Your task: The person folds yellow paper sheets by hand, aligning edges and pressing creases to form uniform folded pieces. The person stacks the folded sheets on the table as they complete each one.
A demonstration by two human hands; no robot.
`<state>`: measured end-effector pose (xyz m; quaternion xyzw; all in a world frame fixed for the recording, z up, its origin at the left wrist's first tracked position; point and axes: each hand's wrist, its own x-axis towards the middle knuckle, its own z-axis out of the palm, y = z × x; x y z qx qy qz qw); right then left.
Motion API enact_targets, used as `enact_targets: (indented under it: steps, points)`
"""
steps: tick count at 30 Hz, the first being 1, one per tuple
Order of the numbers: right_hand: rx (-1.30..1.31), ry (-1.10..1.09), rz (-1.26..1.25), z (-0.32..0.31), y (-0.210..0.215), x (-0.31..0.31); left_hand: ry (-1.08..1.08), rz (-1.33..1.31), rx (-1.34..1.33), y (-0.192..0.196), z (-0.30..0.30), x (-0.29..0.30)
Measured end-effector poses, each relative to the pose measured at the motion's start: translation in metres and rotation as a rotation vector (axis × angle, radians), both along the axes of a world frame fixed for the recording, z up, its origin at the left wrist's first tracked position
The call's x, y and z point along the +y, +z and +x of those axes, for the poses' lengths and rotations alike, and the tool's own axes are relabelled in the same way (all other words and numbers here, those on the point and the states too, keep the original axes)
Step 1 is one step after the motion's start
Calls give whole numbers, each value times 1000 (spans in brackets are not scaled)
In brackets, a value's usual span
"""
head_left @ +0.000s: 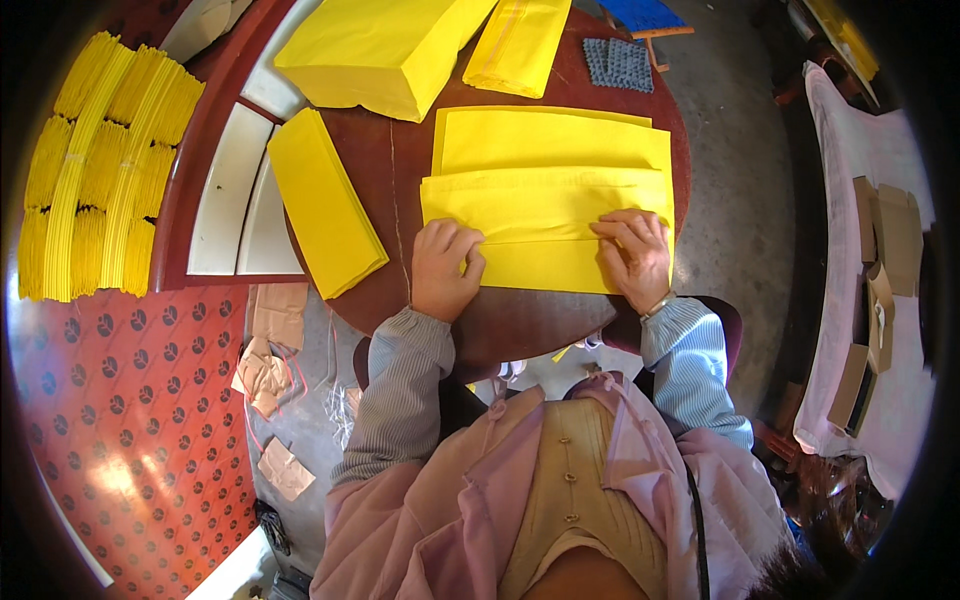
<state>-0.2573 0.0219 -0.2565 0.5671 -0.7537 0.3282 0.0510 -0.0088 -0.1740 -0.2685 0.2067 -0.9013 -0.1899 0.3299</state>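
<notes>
A yellow sheet [550,265], cloth or paper, lies across the round table in front of me, its upper part folded over in a wide band. More flat yellow layers [540,135] show beyond it. My left hand [445,268] is closed at the sheet's left edge, fingers curled onto the folded band. At the right end of that band, my right hand [637,255] has bent fingers and thumb gripping the fold. The undersides of both hands' fingertips are hidden.
On the dark red table [490,325] are a folded yellow stack [325,205], a large yellow pile [360,60], a yellow bundle [515,45] and a grey textured pad [617,64]. Tied yellow bundles [100,170] stand at far left. Open cardboard boxes [880,300] lie on pink cloth at right.
</notes>
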Motion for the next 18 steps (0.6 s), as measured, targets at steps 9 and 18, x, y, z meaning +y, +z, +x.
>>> enact_targets:
  steps: [9, 18]
  points:
    - [48, -227, 130, -17, 0, 13, 140, -84, -151, 11, -17, 0]
    - [31, 146, 13, 27, 13, -57, -70, -121, -18, 12, -43, -6]
